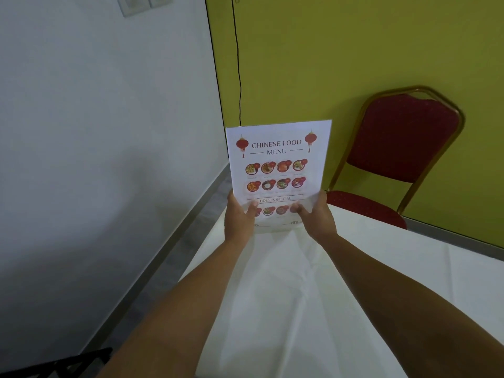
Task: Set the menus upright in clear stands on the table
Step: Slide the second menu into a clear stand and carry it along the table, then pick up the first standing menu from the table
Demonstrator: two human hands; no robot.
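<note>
A white "Chinese Food Menu" sheet (pixel 278 165) with red lanterns and dish photos stands upright at the far end of the white-clothed table (pixel 313 296). It seems to sit inside a clear stand, whose transparent lower part blurs the bottom of the print. My left hand (pixel 240 216) grips the lower left edge, thumb on the front. My right hand (pixel 316 214) grips the lower right edge the same way. The base of the stand is hidden behind my hands.
A red padded chair (pixel 395 159) with a gold frame stands at the far right of the table, against a yellow-green wall (pixel 354 50). A grey wall runs along the left. A black cable (pixel 240 77) hangs down the wall corner.
</note>
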